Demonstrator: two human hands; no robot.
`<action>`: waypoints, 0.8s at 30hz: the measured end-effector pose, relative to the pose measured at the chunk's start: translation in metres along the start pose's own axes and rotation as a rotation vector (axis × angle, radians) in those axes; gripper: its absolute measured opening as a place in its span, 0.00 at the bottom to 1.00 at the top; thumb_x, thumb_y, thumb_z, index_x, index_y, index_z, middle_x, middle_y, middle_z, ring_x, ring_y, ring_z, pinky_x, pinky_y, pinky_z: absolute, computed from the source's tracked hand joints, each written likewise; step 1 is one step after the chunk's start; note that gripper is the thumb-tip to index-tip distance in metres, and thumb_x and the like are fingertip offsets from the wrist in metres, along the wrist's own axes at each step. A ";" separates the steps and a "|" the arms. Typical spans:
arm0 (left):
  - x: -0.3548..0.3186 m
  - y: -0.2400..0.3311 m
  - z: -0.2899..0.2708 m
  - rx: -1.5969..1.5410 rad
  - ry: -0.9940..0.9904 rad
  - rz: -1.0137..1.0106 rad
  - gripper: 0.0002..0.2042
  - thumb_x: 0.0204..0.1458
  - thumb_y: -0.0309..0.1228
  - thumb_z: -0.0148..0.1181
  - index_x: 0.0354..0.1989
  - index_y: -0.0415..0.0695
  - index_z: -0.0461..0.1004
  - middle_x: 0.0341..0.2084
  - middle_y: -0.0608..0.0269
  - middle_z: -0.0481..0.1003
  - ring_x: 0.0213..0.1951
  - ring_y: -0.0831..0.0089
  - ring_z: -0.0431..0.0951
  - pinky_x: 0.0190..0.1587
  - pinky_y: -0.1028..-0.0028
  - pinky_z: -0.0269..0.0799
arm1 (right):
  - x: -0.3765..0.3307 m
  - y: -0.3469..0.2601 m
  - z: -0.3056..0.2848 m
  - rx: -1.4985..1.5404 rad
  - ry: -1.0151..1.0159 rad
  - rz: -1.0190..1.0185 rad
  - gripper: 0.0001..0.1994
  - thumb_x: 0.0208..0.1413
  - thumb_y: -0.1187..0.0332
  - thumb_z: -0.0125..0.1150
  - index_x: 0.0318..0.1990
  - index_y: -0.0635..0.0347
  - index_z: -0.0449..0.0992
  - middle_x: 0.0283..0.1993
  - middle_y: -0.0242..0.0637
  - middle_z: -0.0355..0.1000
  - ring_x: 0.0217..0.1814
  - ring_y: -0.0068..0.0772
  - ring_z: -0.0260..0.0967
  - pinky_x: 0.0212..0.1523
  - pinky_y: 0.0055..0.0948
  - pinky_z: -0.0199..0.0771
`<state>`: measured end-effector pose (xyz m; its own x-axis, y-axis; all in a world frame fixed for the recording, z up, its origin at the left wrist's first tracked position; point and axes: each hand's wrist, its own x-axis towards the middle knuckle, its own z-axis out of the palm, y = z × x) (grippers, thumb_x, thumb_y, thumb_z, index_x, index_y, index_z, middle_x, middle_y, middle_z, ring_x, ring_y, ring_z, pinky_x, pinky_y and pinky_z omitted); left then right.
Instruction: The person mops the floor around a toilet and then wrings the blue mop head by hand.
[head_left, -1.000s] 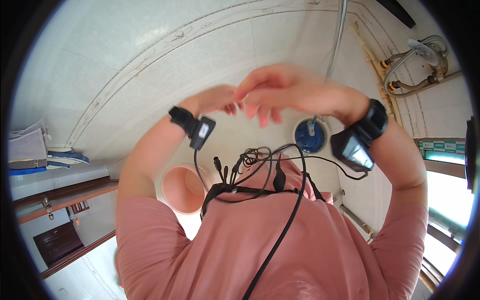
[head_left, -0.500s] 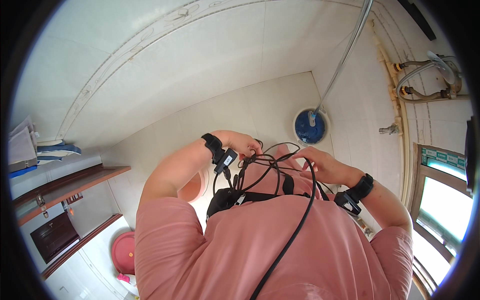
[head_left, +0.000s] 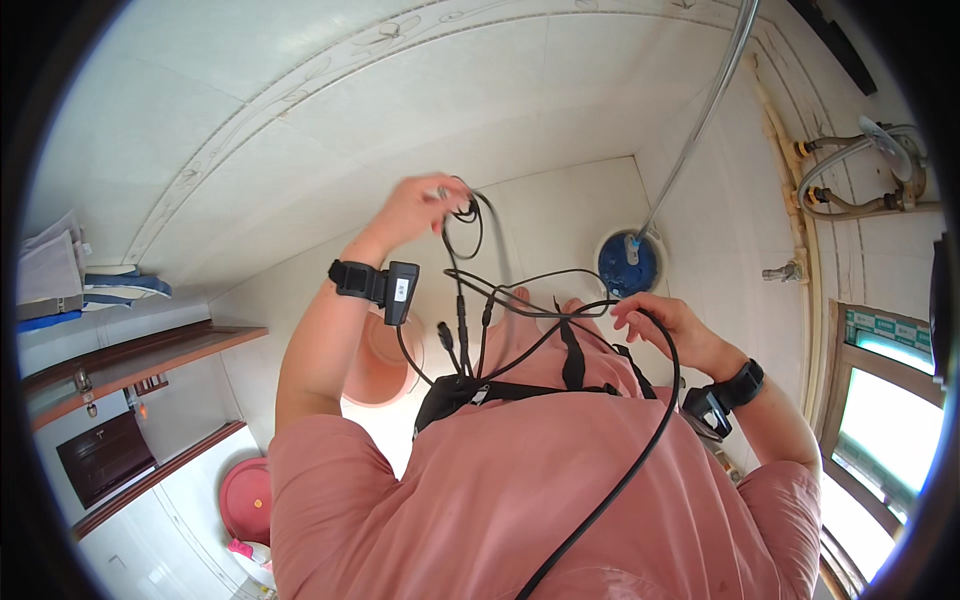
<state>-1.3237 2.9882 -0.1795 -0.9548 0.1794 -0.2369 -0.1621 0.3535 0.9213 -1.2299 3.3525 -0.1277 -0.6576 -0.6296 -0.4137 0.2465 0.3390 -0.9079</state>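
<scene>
"Where's the black cable [head_left: 461, 305] now?"

"In front of the pink shirt [head_left: 560, 450] — its coil hangs from the left grip [head_left: 412, 210], whose fingers pinch together on it, slightly blurred."

"And the right grip [head_left: 672, 328]?"

"Lower, beside the thicker black cord [head_left: 676, 368], fingers half curled. I cannot tell whether they have hold of it."

"What's the room like?"

"A pale tiled wall [head_left: 330, 150] with a patterned border [head_left: 390, 30], and a light floor [head_left: 560, 220]. Near the corner stands a mop bucket [head_left: 628, 265], blue inside — a metal pole [head_left: 693, 135] slants up from it. A pink bucket [head_left: 378, 375] sits partly behind the left forearm."

"And the sides?"

"Left, folded cloths [head_left: 122, 288] above brown wooden trim [head_left: 190, 352]; right, a wall tap [head_left: 783, 272] and a bright window [head_left: 885, 425]."
</scene>
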 end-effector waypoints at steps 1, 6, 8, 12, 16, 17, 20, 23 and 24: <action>-0.001 0.002 -0.009 -0.120 0.172 0.078 0.06 0.50 0.25 0.47 0.34 0.39 0.67 0.31 0.61 0.71 0.20 0.80 0.67 0.25 0.82 0.66 | -0.004 -0.003 0.003 0.004 0.032 0.004 0.15 0.55 0.64 0.46 0.44 0.67 0.65 0.33 0.34 0.69 0.28 0.20 0.63 0.33 0.19 0.66; -0.003 -0.016 -0.095 -0.731 0.637 0.266 0.08 0.52 0.27 0.45 0.33 0.34 0.63 0.35 0.52 0.67 0.43 0.58 0.70 0.48 0.67 0.65 | -0.027 0.015 0.009 -0.013 -0.036 0.012 0.22 0.53 0.70 0.49 0.54 0.64 0.53 0.44 0.40 0.65 0.34 0.21 0.65 0.35 0.20 0.67; -0.014 -0.022 -0.132 -0.842 0.612 0.204 0.10 0.54 0.30 0.42 0.32 0.34 0.62 0.38 0.48 0.66 0.47 0.54 0.66 0.52 0.62 0.62 | -0.041 0.021 0.008 -0.022 -0.081 0.194 0.22 0.52 0.69 0.49 0.54 0.64 0.54 0.42 0.39 0.66 0.34 0.20 0.65 0.34 0.20 0.67; -0.052 -0.026 -0.180 -0.896 0.666 -0.284 0.15 0.56 0.33 0.33 0.32 0.31 0.61 0.37 0.44 0.66 0.45 0.55 0.67 0.49 0.61 0.65 | -0.067 0.039 0.008 -0.041 -0.040 0.204 0.12 0.48 0.67 0.54 0.39 0.64 0.68 0.28 0.35 0.69 0.26 0.22 0.65 0.28 0.21 0.66; -0.106 -0.095 -0.189 -0.598 0.425 -0.953 0.28 0.55 0.43 0.29 0.37 0.25 0.65 0.28 0.42 0.72 0.29 0.55 0.73 0.34 0.64 0.70 | -0.085 0.040 0.010 -0.090 -0.090 0.254 0.08 0.46 0.68 0.56 0.32 0.64 0.70 0.25 0.34 0.68 0.25 0.21 0.63 0.28 0.20 0.65; -0.122 -0.133 -0.178 -0.578 0.049 -0.936 0.27 0.54 0.44 0.32 0.35 0.26 0.67 0.29 0.44 0.72 0.28 0.57 0.74 0.34 0.66 0.71 | -0.092 0.041 0.012 -0.014 -0.063 0.260 0.07 0.46 0.70 0.56 0.31 0.64 0.70 0.25 0.32 0.68 0.26 0.20 0.63 0.29 0.19 0.65; -0.142 -0.061 -0.071 -0.120 -0.318 -1.148 0.20 0.51 0.39 0.43 0.33 0.30 0.69 0.29 0.48 0.73 0.26 0.61 0.74 0.30 0.68 0.72 | -0.098 0.041 0.007 0.037 -0.019 0.311 0.06 0.47 0.71 0.55 0.31 0.64 0.70 0.25 0.32 0.68 0.27 0.19 0.63 0.29 0.19 0.65; -0.159 -0.126 -0.133 0.238 -0.384 -0.722 0.12 0.47 0.32 0.48 0.32 0.35 0.70 0.29 0.51 0.73 0.24 0.64 0.74 0.27 0.70 0.72 | -0.092 0.025 0.002 -0.062 -0.022 0.277 0.06 0.47 0.71 0.54 0.32 0.64 0.69 0.25 0.31 0.68 0.26 0.18 0.64 0.28 0.18 0.65; -0.143 -0.094 -0.131 0.180 -0.084 -0.837 0.08 0.45 0.28 0.48 0.29 0.39 0.71 0.24 0.57 0.73 0.21 0.67 0.73 0.26 0.72 0.71 | -0.088 0.018 -0.004 -0.061 -0.027 0.280 0.06 0.47 0.71 0.54 0.32 0.64 0.69 0.25 0.31 0.68 0.26 0.18 0.64 0.28 0.18 0.65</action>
<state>-1.2040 2.8092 -0.1922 -0.5157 -0.1406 -0.8452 -0.7561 0.5386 0.3717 -1.1704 3.4165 -0.1071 -0.5505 -0.5238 -0.6501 0.3718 0.5434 -0.7527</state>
